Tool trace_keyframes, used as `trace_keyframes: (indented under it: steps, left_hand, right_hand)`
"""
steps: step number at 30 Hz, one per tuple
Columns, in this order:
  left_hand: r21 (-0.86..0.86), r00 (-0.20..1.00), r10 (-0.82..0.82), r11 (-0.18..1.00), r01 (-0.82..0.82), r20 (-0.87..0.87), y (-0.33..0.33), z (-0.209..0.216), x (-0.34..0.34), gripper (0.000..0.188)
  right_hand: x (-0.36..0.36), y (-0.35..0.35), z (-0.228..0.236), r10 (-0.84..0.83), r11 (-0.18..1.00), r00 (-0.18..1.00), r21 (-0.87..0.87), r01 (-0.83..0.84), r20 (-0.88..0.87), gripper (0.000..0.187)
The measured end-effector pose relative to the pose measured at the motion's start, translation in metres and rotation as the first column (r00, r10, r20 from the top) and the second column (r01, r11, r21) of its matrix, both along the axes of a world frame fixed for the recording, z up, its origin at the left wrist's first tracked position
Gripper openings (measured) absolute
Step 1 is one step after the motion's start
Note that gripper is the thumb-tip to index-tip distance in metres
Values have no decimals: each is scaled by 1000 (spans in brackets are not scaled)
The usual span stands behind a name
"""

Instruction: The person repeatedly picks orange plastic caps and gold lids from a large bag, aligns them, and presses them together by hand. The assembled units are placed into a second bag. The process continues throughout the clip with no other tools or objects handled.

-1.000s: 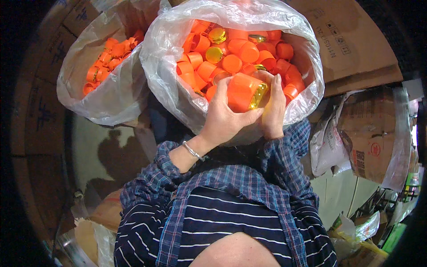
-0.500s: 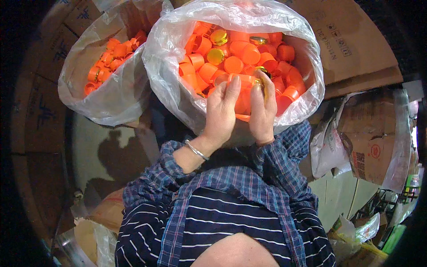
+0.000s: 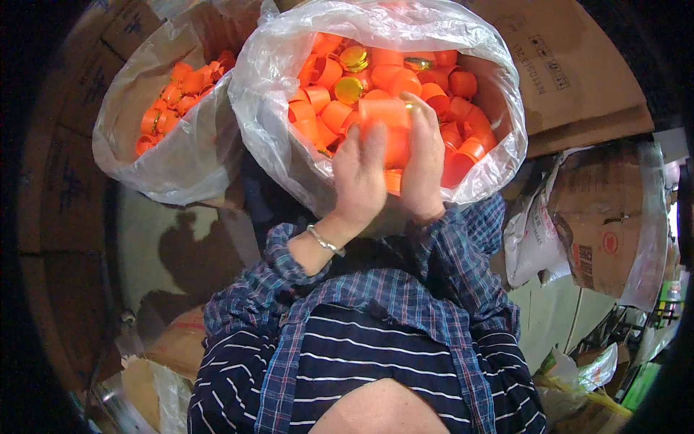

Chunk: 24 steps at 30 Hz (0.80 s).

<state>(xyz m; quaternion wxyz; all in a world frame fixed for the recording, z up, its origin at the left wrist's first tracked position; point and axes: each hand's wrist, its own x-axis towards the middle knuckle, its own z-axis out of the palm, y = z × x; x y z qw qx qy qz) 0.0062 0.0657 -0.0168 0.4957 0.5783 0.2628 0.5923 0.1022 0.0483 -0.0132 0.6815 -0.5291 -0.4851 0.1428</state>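
Between my two hands, over the big plastic-lined bag (image 3: 247, 87), is an orange plastic cap (image 3: 383, 116), blurred by motion. My left hand (image 3: 359, 173), with a silver bangle at the wrist, is closed on its left side, thumb against it. My right hand (image 3: 423, 163) holds the other side, its fingers upright. A small gold glint (image 3: 411, 106) shows by the right fingertips; I cannot tell whether it belongs to this cap. Beneath and around the hands lie many loose orange caps (image 3: 336, 116), a few with shiny gold tops (image 3: 348, 90).
At the left stands a second clear plastic bag (image 3: 173, 170) with smaller orange pieces (image 3: 173, 94). A flattened cardboard box (image 3: 578, 79) is at the far right, with another carton (image 3: 600, 217) and a white sack (image 3: 531, 242) below it. Cardboard (image 3: 69, 181) lines the left side.
The orange cap between my hands has risen slightly and turned; earlier it lay more sideways beside a gold ring. Both hands stay close together over the bag.
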Motion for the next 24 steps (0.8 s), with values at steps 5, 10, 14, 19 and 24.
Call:
trace_keyframes:
  steps: [5,10,14,19,24]
  left_hand:
    - [-355,990,-123,924,142,74,10,6,3,43]
    - [-670,853,-113,570,476,510,29,9,-2,46]
    - [33,991,-67,997,71,-117,9,2,-7,36]
    - [-310,887,-295,858,410,356,6,11,-3,43]
    - [-436,886,-216,807,398,410,2,18,-6,47]
  right_hand:
    - [-2,-2,0,-168,983,985,-73,170,34,33]
    - [20,0,9,-86,996,753,78,46,652,42]
    - [5,2,1,220,960,811,-27,-279,-542,41]
    - [8,-18,7,-157,982,921,-40,182,356,38]
    - [1,-17,16,-65,995,947,-47,84,314,38]
